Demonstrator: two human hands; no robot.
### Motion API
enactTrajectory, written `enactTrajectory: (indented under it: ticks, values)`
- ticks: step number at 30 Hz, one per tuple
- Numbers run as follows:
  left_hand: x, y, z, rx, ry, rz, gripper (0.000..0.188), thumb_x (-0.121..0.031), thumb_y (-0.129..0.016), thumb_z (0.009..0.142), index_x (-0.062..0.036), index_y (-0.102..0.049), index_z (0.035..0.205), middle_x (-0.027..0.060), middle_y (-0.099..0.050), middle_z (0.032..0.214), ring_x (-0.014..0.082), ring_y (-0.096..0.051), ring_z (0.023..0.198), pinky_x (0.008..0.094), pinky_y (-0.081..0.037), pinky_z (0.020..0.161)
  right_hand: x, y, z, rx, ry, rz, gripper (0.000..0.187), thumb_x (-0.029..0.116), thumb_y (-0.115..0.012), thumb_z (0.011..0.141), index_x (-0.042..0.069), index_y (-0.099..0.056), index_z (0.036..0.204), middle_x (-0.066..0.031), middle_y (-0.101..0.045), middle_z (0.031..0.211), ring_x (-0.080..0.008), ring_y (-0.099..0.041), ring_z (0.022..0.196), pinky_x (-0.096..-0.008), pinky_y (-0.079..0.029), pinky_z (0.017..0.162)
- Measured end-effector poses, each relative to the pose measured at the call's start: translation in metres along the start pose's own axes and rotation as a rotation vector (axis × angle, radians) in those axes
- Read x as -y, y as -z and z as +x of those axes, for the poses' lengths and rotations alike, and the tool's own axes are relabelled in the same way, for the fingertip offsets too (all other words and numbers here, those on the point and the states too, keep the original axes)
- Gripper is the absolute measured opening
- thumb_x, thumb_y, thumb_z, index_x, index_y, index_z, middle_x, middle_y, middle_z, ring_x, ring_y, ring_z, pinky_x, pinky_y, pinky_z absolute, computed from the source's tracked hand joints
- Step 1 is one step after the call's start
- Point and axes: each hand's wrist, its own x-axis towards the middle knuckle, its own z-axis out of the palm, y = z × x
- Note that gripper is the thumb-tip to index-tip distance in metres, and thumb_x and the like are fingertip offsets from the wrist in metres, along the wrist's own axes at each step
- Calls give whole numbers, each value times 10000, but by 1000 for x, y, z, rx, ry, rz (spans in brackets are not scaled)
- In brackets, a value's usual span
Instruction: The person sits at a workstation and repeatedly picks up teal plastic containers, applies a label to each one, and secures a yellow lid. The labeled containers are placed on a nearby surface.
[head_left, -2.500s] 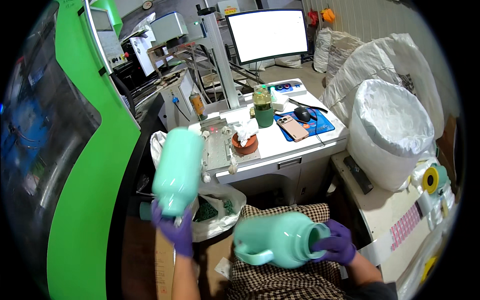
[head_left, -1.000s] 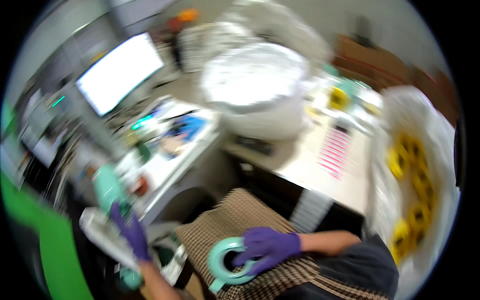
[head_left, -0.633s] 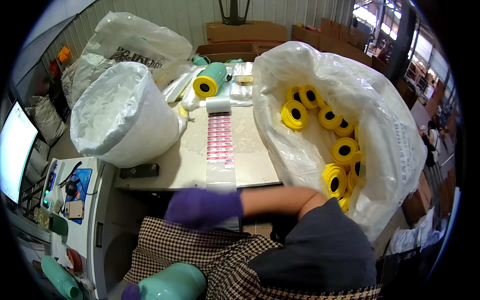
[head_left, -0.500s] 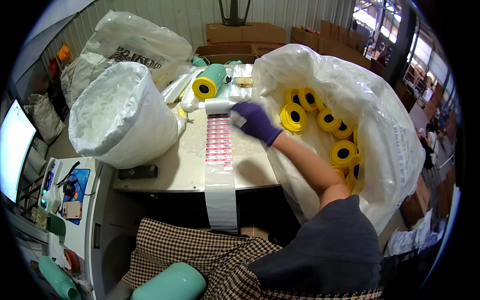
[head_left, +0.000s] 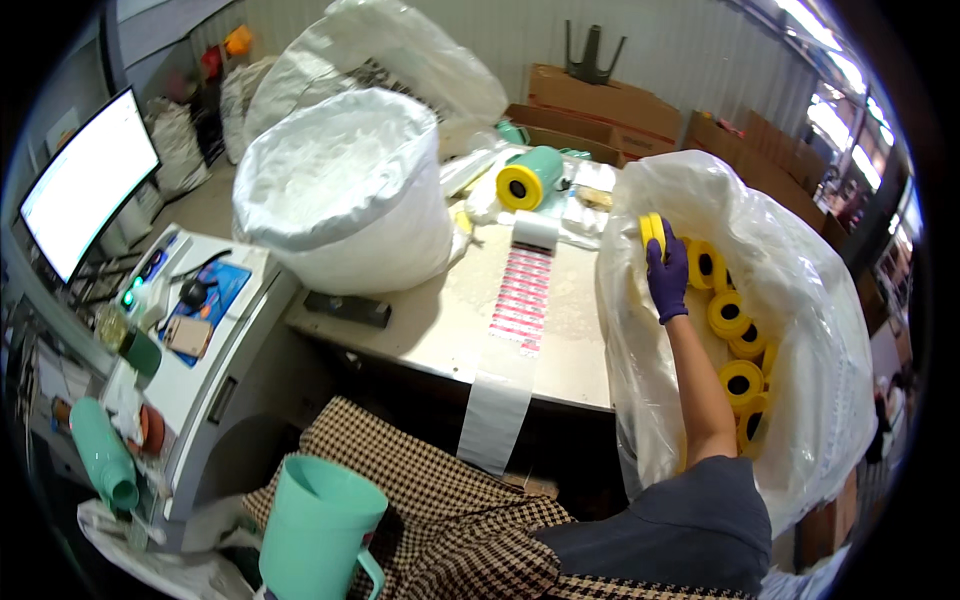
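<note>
My right hand (head_left: 669, 270), in a purple glove, is inside the open plastic bag (head_left: 850, 330) on the right. Its fingers are closed on a yellow lid (head_left: 652, 232), seen edge-on near the bag's left wall. Several more yellow lids (head_left: 741, 381) with black centres lie in the bag. A teal jug (head_left: 315, 525) with an open top and a side handle stands upright near my lap, over a checked apron. My left hand does not show. On the table lies another teal jug (head_left: 541, 172), with a yellow lid facing me.
A strip of pink-and-white labels (head_left: 520, 295) runs from its roll over the table's front edge. A large white sack (head_left: 400, 220) stands at left, beside a black box (head_left: 347, 308). Farther left are a desk (head_left: 235, 330), a monitor (head_left: 90, 185) and a teal bottle (head_left: 103, 450).
My right hand has moved from the label roll into the bag and closed on a yellow lid. The lap jug now stands upright, showing its opening and handle. The view has shifted left.
</note>
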Motion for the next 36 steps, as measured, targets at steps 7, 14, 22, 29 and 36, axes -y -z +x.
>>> enactTrajectory:
  ticks: [7, 14, 22, 29, 36]
  values:
    - [-28, -44, -8, 97, -218, -204, 428, -186, -458, 1065, -38, -434, 1466, 98, -547, 1392, 213, -558, 1213, 356, -459, 1032, 274, -50, -144, 798, 152, 973, 599, 300, -614, 994, -64, -473, 1448, -137, -605, 1206, -232, -572, 1104, -370, -441, 1004]
    - [-42, -25, -21, -128, -190, -64, 326, -243, -441, 1060, -28, -574, 1266, 93, -630, 1195, 172, -612, 1054, 320, -500, 916, 368, -74, -224, 809, 449, 1301, 756, 534, -459, 1035, -83, -432, 1470, -143, -597, 1084, -258, -553, 944, -368, -451, 873]
    - [-31, -16, -22, -196, -30, -422, 360, -277, -451, 1069, -24, -554, 1304, 99, -621, 1237, 185, -621, 1074, 343, -519, 919, 369, -62, -249, 844, 444, 1371, 650, 450, -489, 1041, -49, -478, 1458, -148, -607, 1085, -283, -541, 940, -397, -442, 888]
    - [-54, -22, -42, -259, -292, 203, 300, -230, -490, 1029, -14, -556, 1227, 84, -624, 1157, 179, -591, 1031, 317, -473, 914, 354, -55, -269, 893, 280, 1367, 606, 328, -437, 1053, -72, -386, 1504, -178, -591, 1167, -300, -558, 1020, -409, -429, 954]
    - [-93, -16, -36, -187, -298, 80, 378, -260, -535, 965, 6, -545, 1233, 117, -623, 1094, 231, -598, 980, 353, -488, 884, 330, -60, -253, 1491, -182, 2054, 806, 591, -236, 1043, -25, -316, 1557, -151, -536, 1344, -276, -505, 1249, -408, -310, 1139]
